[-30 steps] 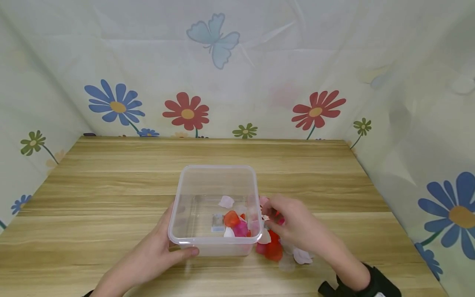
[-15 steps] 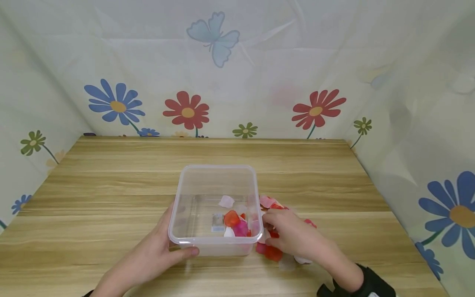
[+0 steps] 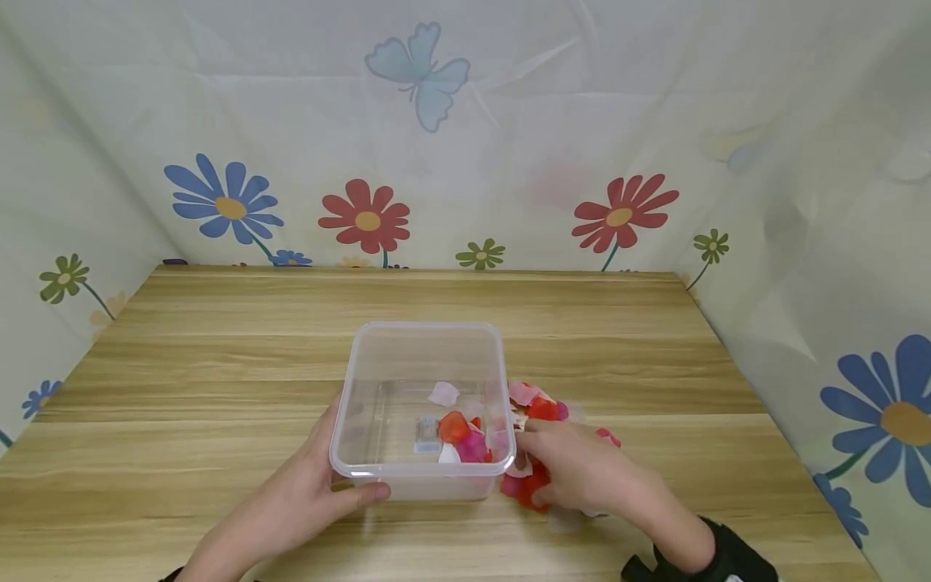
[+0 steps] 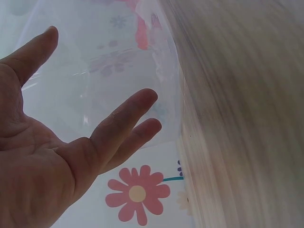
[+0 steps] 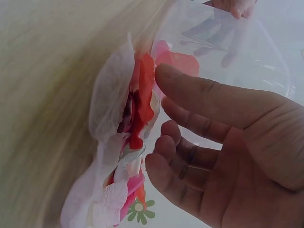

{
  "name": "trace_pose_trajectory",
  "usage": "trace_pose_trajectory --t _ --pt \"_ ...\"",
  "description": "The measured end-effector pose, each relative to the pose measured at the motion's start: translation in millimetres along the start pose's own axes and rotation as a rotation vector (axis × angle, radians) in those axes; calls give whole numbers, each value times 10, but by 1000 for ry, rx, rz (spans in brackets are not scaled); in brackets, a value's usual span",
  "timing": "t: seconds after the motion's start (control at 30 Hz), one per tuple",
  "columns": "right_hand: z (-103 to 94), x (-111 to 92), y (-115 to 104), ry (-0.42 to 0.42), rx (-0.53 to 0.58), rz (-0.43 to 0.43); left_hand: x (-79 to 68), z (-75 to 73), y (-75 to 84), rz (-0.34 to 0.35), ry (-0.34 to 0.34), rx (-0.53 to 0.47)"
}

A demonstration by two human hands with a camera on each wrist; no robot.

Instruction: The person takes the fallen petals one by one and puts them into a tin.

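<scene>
A clear square plastic box (image 3: 422,470) stands open-topped on the table, with several artificial flower petals (image 3: 454,428) in orange, magenta and white inside. My left hand (image 3: 305,497) rests against its left side, thumb at the front wall. In the left wrist view the left fingers (image 4: 126,116) spread apart along the see-through wall. Right of the box lies a loose heap of red, pink and white petals (image 3: 542,408). Over it is my right hand (image 3: 582,469), its thumb tip right at a red petal (image 5: 144,102). Its loosely bent fingers (image 5: 190,121) have nothing between them and the thumb.
A small pale label (image 3: 427,435) shows at the box's bottom. The wood-grain table (image 3: 218,347) ends at a fabric backdrop (image 3: 509,121) printed with flowers and a butterfly, which also rises on both sides. A black wrist strap (image 3: 716,554) sits on the right wrist.
The right hand has moved down and nearer over the heap, baring red and magenta petals at its far end. The left hand and the box stay in place.
</scene>
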State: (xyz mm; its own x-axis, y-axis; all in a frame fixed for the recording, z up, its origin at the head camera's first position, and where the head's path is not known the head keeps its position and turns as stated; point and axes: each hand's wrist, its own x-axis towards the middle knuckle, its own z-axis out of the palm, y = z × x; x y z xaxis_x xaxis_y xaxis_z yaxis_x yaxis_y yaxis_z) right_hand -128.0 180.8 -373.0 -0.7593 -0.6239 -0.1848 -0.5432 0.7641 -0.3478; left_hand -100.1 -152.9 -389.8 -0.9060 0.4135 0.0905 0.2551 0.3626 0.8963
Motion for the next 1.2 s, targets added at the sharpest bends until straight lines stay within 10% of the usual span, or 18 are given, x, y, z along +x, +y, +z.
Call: trace_pose_trajectory --t 1.2 --pt "-72 -25 102 59 114 -88 -1 -11 0 2 1 24"
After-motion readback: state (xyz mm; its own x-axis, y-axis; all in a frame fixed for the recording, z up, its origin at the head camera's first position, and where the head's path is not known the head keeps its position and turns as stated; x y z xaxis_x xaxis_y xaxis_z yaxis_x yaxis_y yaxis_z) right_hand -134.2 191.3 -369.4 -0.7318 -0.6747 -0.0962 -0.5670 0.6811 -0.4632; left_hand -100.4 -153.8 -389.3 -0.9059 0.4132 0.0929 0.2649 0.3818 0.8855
